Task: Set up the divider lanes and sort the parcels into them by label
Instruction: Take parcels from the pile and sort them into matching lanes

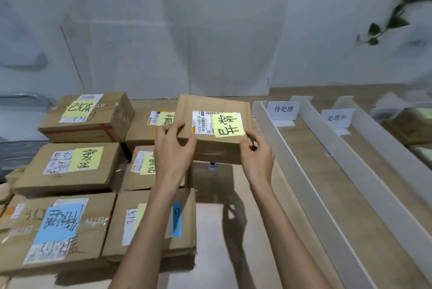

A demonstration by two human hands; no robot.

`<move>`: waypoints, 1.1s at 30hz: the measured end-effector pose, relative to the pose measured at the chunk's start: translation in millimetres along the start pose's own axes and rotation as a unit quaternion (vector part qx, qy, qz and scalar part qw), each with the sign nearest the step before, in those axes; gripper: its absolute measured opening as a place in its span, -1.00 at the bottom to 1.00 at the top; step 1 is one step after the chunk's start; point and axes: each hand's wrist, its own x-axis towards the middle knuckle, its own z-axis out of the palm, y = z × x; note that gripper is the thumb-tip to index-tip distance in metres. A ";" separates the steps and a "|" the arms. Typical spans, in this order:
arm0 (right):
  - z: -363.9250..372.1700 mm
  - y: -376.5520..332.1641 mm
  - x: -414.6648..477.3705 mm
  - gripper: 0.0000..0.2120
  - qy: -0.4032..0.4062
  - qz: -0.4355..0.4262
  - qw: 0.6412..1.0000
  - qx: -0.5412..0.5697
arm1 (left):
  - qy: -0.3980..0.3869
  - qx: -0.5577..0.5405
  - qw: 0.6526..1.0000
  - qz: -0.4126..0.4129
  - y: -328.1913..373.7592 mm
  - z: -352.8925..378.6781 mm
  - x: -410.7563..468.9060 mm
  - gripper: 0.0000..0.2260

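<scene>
Dividers [275, 139] up, lane signs [283, 109] in (setup looks done). Left hand [174, 146] + right hand [256, 155] grip yellow-label parcel [210, 104], held above table [304, 148], just left of lanes. Pile [70, 167] at left unsorted; sorting prob. barely begun.

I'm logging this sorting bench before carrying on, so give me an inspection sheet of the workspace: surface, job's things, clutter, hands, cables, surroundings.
Surface: wooden table, bare wood showing in the lanes.
Job's things: held parcel with a yellow note, lifted off the table; stacked parcels at the left, labelled with yellow and blue notes; white dividers forming lanes at the right; lane cards standing at the far ends.
Clutter: small object under the held parcel, too small to identify.
Grippers: left hand and right hand both grip the held parcel's near corners.
Cables: nothing seen.
Surroundings: white wall; plant leaves at the upper right.
</scene>
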 end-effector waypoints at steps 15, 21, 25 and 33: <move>-373.2 124.6 -54.9 -0.72 0.153 0.008 0.988 0.002 | -0.142 -0.083 0.982 0.089 202.5 157.5 -275.4 -0.70; -492.8 172.4 -61.3 -0.69 0.217 0.038 0.975 0.014 | -0.206 -0.106 0.964 0.133 269.2 231.4 -345.7 -0.72; -554.4 198.5 -53.9 -0.68 0.258 0.044 0.965 0.003 | -0.234 -0.110 0.955 0.143 305.6 285.0 -376.3 -0.73; -662.3 257.4 8.0 -0.66 0.294 0.073 0.953 -0.022 | -0.272 -0.134 0.943 0.138 370.5 417.7 -410.3 -0.75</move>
